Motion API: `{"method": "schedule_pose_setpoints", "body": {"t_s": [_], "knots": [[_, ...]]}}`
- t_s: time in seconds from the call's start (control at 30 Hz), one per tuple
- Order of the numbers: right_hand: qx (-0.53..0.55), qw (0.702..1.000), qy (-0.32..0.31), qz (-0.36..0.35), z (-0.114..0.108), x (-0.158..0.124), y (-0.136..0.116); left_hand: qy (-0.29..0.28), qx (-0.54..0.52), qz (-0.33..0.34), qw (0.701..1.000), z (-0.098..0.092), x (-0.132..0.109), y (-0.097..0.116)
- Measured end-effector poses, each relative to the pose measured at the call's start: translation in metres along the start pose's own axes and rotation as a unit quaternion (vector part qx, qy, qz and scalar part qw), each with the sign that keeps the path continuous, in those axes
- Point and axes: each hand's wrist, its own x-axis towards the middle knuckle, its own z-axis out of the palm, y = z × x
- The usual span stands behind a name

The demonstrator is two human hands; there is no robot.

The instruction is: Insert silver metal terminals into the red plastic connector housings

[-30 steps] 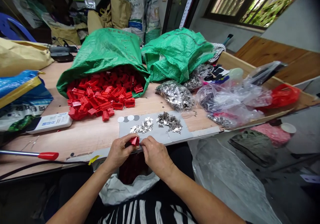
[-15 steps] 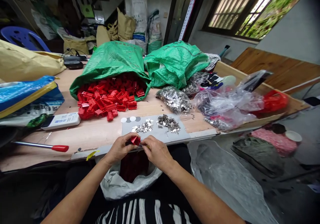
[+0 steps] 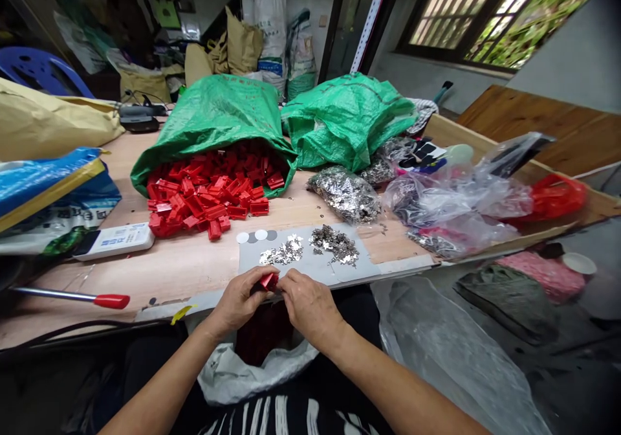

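Both of your hands meet at the near edge of the table (image 3: pixel 194 267), where your left hand (image 3: pixel 241 300) is closed round a small red plastic piece (image 3: pixel 268 281) and your right hand (image 3: pixel 306 303) presses its bunched fingertips against that piece's right side. Just beyond them lies a grey sheet (image 3: pixel 315 270) with two little heaps of silver metal bits (image 3: pixel 334 244), and farther back more red pieces (image 3: pixel 208 195) spill from a green sack (image 3: pixel 213 108), while a white bag (image 3: pixel 242 373) sits in your lap under your wrists

A strip of bare tabletop (image 3: pixel 189 263) is lying open along the near edge, while red clips (image 3: pixel 208 195), a remote (image 3: pixel 116 241) and metal bits (image 3: pixel 334 244) are crowding the middle.
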Motion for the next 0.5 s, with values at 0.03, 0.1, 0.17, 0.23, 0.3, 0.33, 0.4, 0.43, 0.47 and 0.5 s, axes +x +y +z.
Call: {"method": "schedule_pose_setpoints", "body": {"t_s": [0.03, 0.1, 0.17, 0.23, 0.3, 0.33, 0.4, 0.43, 0.47, 0.5], "knots": [[0.002, 1.0, 0.001, -0.002, 0.0, 0.0, 0.0, 0.0, 0.003, 0.002, 1.0, 0.0, 0.0, 0.0], [0.008, 1.0, 0.004, -0.006, 0.002, 0.001, 0.0, -0.003, 0.005, 0.003, 1.0, 0.001, 0.0, -0.001], [0.011, 1.0, 0.007, 0.0, 0.004, 0.001, -0.002, -0.005, 0.001, 0.002, 1.0, 0.001, 0.0, -0.003], [0.009, 1.0, 0.012, 0.016, 0.007, 0.001, -0.004, -0.004, -0.005, 0.001, 1.0, 0.001, 0.001, -0.005], [0.009, 0.999, 0.021, 0.03, 0.009, 0.0, -0.007, -0.002, -0.004, 0.001, 1.0, 0.002, 0.001, -0.006], [0.012, 0.999, 0.025, 0.033, 0.01, -0.001, -0.007, 0.0, -0.002, 0.0, 1.0, 0.003, 0.001, -0.006], [0.023, 0.999, 0.03, 0.034, 0.012, -0.004, -0.007, 0.014, 0.004, -0.007, 1.0, 0.005, -0.001, -0.002], [0.036, 0.998, 0.037, 0.031, 0.013, -0.007, -0.005, 0.027, 0.007, -0.014, 1.0, 0.006, -0.003, 0.001], [0.056, 0.997, 0.049, 0.025, 0.013, -0.01, -0.003, 0.043, 0.008, -0.022, 0.999, 0.006, -0.006, 0.005], [0.083, 0.994, 0.067, 0.016, 0.014, -0.013, -0.001, 0.064, 0.004, -0.031, 0.997, 0.007, -0.01, 0.009]]}}
